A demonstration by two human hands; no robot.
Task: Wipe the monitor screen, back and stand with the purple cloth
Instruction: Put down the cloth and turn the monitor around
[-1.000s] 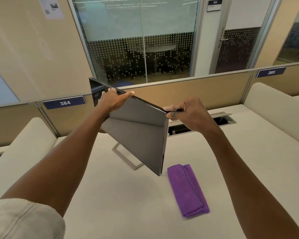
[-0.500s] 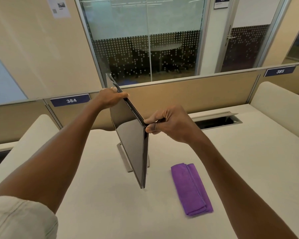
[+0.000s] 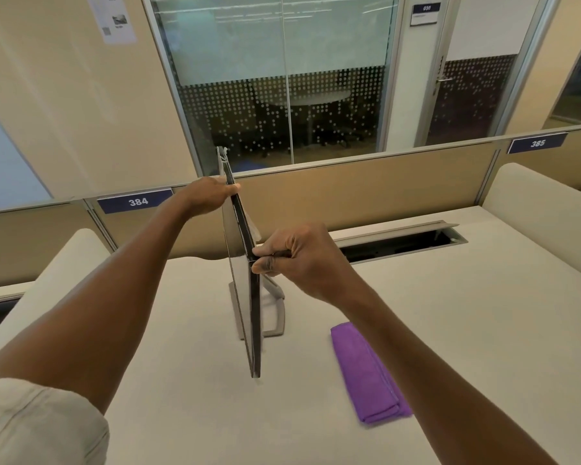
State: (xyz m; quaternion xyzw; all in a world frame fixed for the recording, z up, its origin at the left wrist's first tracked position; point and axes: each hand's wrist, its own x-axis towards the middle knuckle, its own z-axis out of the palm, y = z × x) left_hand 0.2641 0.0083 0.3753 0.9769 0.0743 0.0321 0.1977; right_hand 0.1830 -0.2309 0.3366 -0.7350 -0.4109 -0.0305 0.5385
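Since the earlier frame, the monitor has been turned further and is now seen edge-on, so its screen is hidden. Its upper edge is gripped by the left hand; its near corner is pinched by the right hand. The folded purple cloth lies untouched on the desk, just beside the silver stand.

Open-plan office: numbered desk partitions, glass-walled meeting room behind.

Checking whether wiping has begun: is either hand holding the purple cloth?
No: the purple cloth lies folded on the desk, while the left hand and right hand grip the monitor.
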